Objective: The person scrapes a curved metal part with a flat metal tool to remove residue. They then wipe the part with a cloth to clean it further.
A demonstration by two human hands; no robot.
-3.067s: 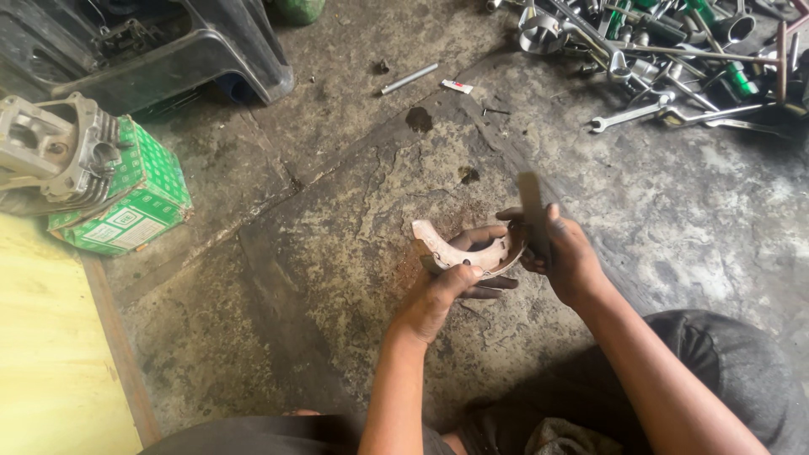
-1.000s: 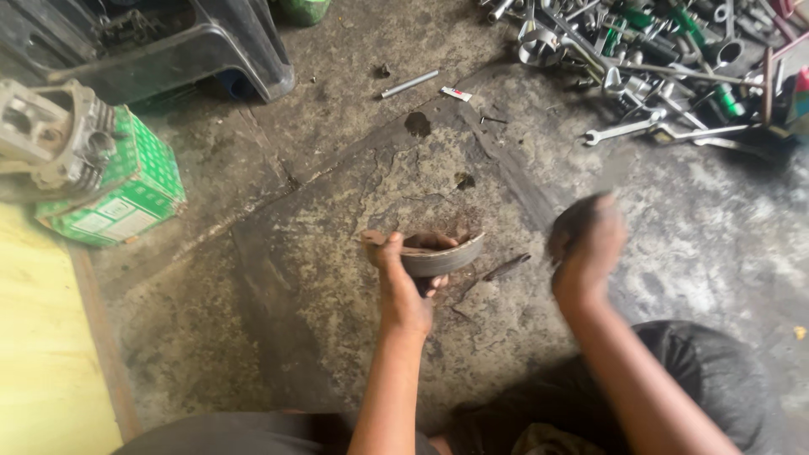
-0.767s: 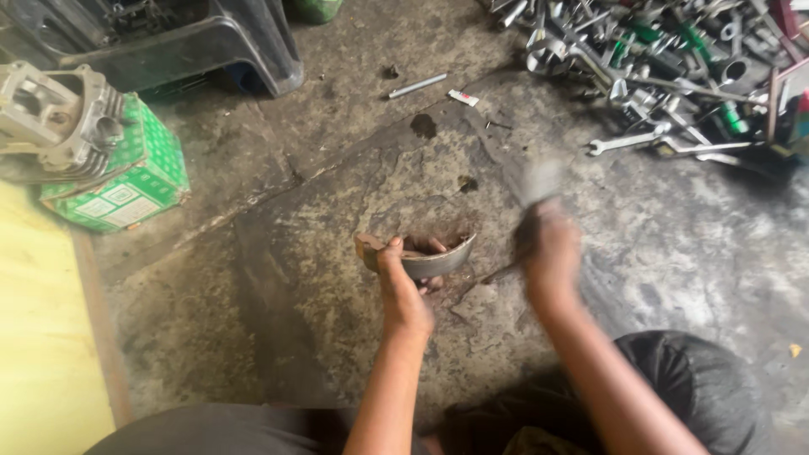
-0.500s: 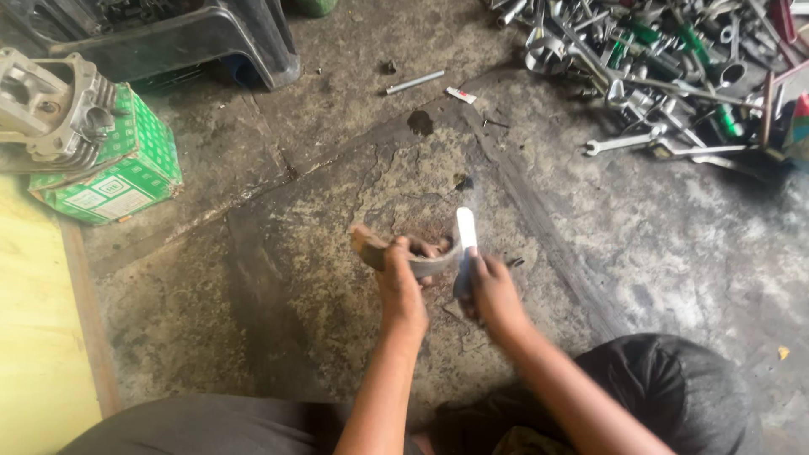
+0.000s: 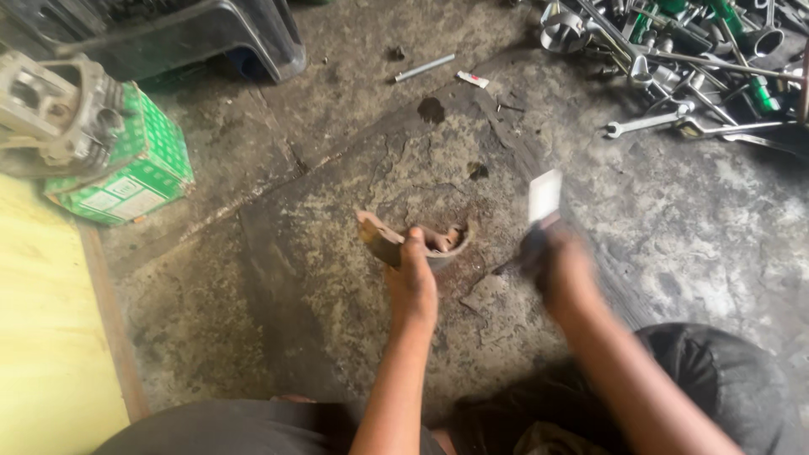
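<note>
My left hand (image 5: pixel 412 282) grips a curved, rusty brake shoe (image 5: pixel 381 238), holding it on edge against the concrete floor. My right hand (image 5: pixel 555 263) is blurred with motion to the right of the shoe and is closed around a flat metal tool (image 5: pixel 544 196) whose pale blade sticks up and away from me. The blade is apart from the shoe, roughly a hand's width to its right. A small dark flake (image 5: pixel 480 295) lies on the floor between my hands.
A green carton (image 5: pixel 135 173) with an engine cylinder (image 5: pixel 50 109) on top stands at the left. A dark plastic stool (image 5: pixel 168 34) is at the back left. A heap of wrenches and tools (image 5: pixel 691 59) fills the back right. A yellow board (image 5: pixel 42 337) borders the left.
My right hand has swung from right beside the brake shoe out to the right, lifting the flat tool away. My left hand keeps holding the shoe on the floor.
</note>
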